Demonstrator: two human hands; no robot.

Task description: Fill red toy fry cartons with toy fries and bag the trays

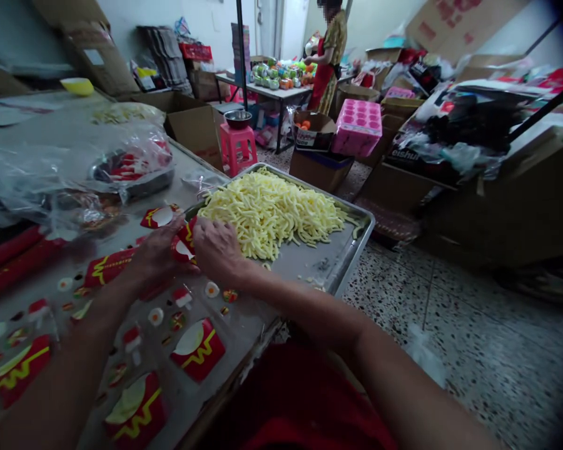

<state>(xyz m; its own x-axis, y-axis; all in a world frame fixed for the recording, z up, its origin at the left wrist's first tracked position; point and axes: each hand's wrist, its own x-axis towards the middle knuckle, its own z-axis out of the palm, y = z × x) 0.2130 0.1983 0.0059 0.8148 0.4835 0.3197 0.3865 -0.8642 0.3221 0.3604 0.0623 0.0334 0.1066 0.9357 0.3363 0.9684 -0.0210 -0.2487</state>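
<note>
My left hand point(158, 249) is closed around a red fry carton point(184, 249) with a white inner panel. Right against that carton is my right hand point(219, 247), its fingers curled in and their tips hidden, so what they pinch cannot be made out. Just beyond my hands, a metal tray point(316, 265) bears a heap of pale yellow fry-shaped sticks point(267, 209). Flat on the table in front of me lie clear plastic sheets with red cartons point(199, 350) marked by a yellow zigzag, and small toy food pieces such as a fried egg point(156, 317).
Clear plastic bags point(65, 162) and a metal bowl point(162, 180) with red and white pieces crowd the left side. A pink stool point(238, 147) holds a steel bowl point(237, 119). Cardboard boxes point(194, 128) stand around. Another person point(328, 56) is at a far table.
</note>
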